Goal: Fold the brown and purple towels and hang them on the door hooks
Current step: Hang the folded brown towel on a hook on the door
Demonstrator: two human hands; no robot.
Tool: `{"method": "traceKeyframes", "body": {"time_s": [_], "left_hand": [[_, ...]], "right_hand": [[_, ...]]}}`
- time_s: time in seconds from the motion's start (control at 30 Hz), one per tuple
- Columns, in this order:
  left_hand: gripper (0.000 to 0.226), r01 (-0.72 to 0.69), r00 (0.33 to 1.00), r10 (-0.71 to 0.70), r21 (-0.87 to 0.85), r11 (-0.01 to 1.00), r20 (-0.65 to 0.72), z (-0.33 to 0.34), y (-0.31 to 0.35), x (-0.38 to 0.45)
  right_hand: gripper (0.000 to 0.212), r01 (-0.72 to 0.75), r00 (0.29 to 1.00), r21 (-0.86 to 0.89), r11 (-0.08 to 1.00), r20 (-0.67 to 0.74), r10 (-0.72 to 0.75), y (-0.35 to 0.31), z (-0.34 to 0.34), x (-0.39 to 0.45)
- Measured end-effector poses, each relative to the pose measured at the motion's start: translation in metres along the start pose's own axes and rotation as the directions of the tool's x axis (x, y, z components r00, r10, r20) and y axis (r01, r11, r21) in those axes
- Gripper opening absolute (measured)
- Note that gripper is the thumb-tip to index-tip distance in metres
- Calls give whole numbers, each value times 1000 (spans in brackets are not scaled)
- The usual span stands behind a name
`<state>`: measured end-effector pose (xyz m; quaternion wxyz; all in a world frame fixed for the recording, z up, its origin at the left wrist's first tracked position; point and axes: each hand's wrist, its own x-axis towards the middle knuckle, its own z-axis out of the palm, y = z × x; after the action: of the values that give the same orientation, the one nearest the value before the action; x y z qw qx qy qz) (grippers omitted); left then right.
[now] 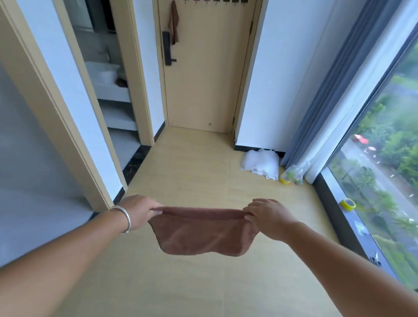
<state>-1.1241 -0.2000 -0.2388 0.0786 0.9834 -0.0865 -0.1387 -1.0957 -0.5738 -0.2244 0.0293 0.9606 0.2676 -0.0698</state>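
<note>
Beige door (203,74) is seen closed at the hallway's far end, hooks (214,2) lined along its top; one brown cloth (173,23) is hung from the leftmost. Brown towel (203,230) is held stretched above the floor (192,172), its top corners pinched by left hand (140,209) and right hand (268,215), fingers clamped on it. White cloth (260,164) is heaped by the curtain (334,90).

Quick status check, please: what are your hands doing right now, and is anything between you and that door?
Left hand and right hand pinch brown towel by top corners, doubled over. One towel hangs on door hooks. Floor path open.
</note>
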Motion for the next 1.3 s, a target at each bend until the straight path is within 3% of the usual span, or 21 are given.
{"method": "traceKeyframes", "body": {"time_s": [0.2, 0.53, 0.67, 0.87, 1.07, 1.3], "left_hand": [[31, 51, 966, -16, 126, 991, -259, -106, 35, -18], [40, 115, 899, -37, 154, 981, -436, -255, 87, -54], [39, 191, 837, -54, 198, 962, -545, -283, 102, -64], [44, 295, 704, -102, 159, 942, -703, -324, 121, -69], [44, 367, 639, -60, 235, 900, -767, -350, 119, -51], [47, 324, 604, 2, 248, 913, -797, -377, 63, 1]], "right_hand": [[33, -107, 977, -13, 994, -186, 103, 9, -111, -20], [41, -223, 899, -2, 975, -387, 205, 34, -237, -43], [43, -230, 876, -57, 971, -447, 181, 39, -269, -51], [43, -280, 784, -63, 958, -591, 190, 44, -322, -50], [40, -317, 737, -105, 942, -652, 176, 50, -351, -29], [38, -325, 703, -158, 933, -700, 127, 58, -367, 30]]}}
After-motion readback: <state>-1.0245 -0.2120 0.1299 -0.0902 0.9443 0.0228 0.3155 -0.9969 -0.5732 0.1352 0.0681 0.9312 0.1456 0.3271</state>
